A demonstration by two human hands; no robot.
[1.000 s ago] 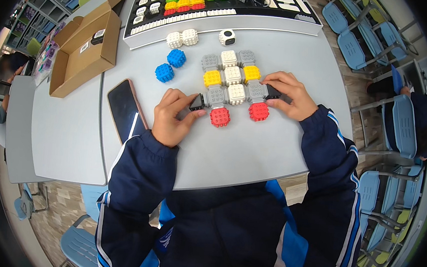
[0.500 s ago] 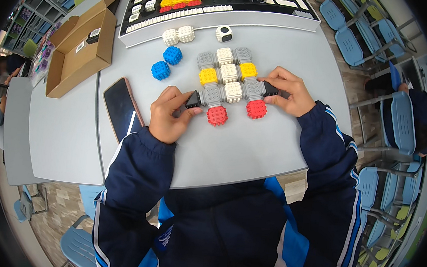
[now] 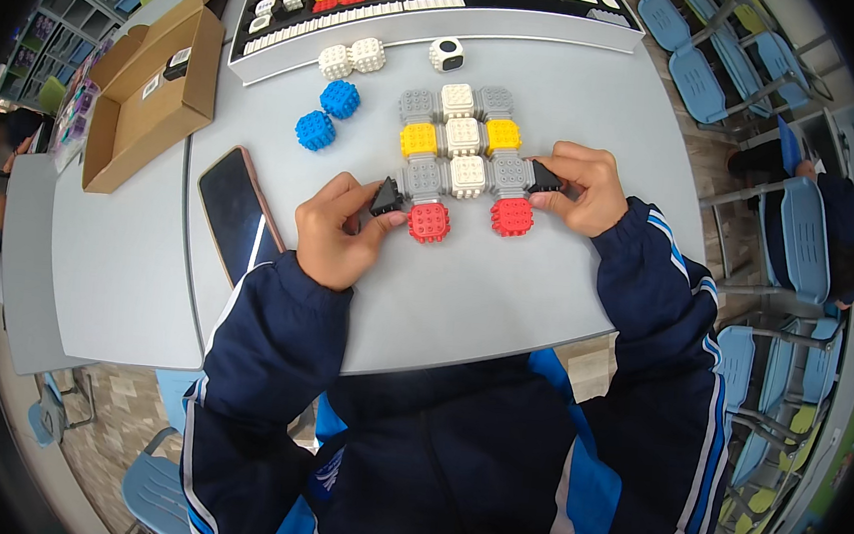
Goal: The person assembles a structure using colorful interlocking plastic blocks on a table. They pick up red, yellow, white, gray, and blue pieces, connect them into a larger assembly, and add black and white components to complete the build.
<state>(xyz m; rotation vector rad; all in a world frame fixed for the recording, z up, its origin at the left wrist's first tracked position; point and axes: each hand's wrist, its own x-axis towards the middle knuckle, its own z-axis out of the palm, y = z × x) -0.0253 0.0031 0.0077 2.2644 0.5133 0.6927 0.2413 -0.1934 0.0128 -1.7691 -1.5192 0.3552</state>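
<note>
A flat assembly of studded cube blocks lies on the table in front of me, with white cubes (image 3: 468, 177) down its middle. Grey cubes (image 3: 422, 177) and yellow cubes (image 3: 419, 140) flank them, and two red cubes (image 3: 428, 223) stick out toward me. My left hand (image 3: 337, 232) pinches a black triangular block (image 3: 386, 198) at the assembly's left side. On the opposite side, my right hand (image 3: 587, 191) has thumb and fingers closed on a second black triangular block (image 3: 545, 179). Fingers partly cover both triangles.
Two blue cubes (image 3: 315, 131), a joined white pair (image 3: 352, 57) and a white cube with a black face (image 3: 447, 55) lie beyond. A phone (image 3: 241, 210) rests left, near an open cardboard box (image 3: 155, 95). At the back stands a block tray (image 3: 446, 31).
The assembly has turned slightly clockwise, its far end shifting right between my hands. Both hands keep their hold on the black triangular blocks. The whole view has shifted a little.
</note>
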